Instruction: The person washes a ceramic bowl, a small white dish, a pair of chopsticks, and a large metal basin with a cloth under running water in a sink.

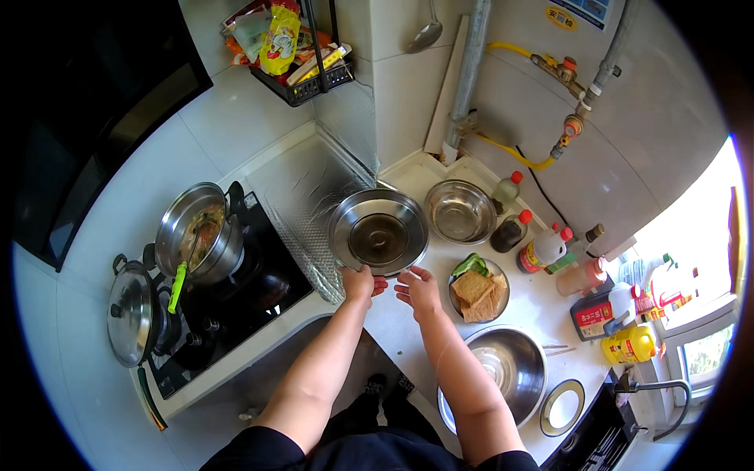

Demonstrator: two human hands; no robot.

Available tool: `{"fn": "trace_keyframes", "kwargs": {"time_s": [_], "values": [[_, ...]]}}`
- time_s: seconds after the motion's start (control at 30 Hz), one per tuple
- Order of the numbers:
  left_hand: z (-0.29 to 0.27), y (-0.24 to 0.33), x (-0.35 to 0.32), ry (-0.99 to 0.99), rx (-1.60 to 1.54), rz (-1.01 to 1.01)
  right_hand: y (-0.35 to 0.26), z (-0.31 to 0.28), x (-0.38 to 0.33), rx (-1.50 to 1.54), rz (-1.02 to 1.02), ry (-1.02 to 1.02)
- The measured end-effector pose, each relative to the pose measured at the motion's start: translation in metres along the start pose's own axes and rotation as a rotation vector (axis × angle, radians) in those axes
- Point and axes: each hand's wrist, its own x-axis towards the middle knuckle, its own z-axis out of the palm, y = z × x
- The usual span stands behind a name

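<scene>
Right up at the near rim of the wide steel basin (343, 233), you were!

What a row of labels on your right: the dark bottle (594, 315) wore a red-and-white one, the yellow bottle (628, 344) was printed too, and up on the wall sat a yellow oval sticker (561, 19) with dark characters, near a blue-and-white notice (589, 9) cut off at the top! Tricky bits now: your right forearm (452, 345) covered part of the large steel bowl (534, 361), glare at the window (683, 216) washed out detail, and the basin's brownish middle was hard to read, liquid or bare metal.

On to the hands! The basin sat straight ahead of you, by the foil sheet (294, 184). Your left hand (359, 284) was at its near rim, thumb uppermost, fingers half curled rightward; whether it gripped, I couldn't tell. Your right hand (420, 290) was loosely spread, fingers bent leftward, with no visible hold; touching the rim or just short, I couldn't say. Both arms stretched forward, hands close together but apart
</scene>
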Motion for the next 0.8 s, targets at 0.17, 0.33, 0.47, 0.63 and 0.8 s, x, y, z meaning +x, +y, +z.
{"fn": "trace_keyframes", "kwargs": {"time_s": [0.17, 0.33, 0.47, 0.63, 0.8], "values": [[0.0, 0.003, -0.008, 0.051, -0.013, 0.098, 0.003, 0.005, 0.01, 0.014, 0.015, 0.025], [-0.013, 0.042, -0.02, 0.046, -0.199, 0.144, 0.008, -0.001, 0.016, 0.055, -0.019, 0.08], [-0.04, 0.069, 0.023, 0.115, -0.327, 0.194, 0.019, 0.005, 0.021, 0.119, 0.0, 0.177], [-0.065, 0.072, 0.084, 0.234, -0.59, 0.172, 0.034, 0.035, 0.016, 0.261, 0.008, 0.313], [-0.075, 0.064, 0.122, 0.298, -0.669, 0.106, 0.029, 0.052, 0.011, 0.257, 0.137, 0.256]]}}
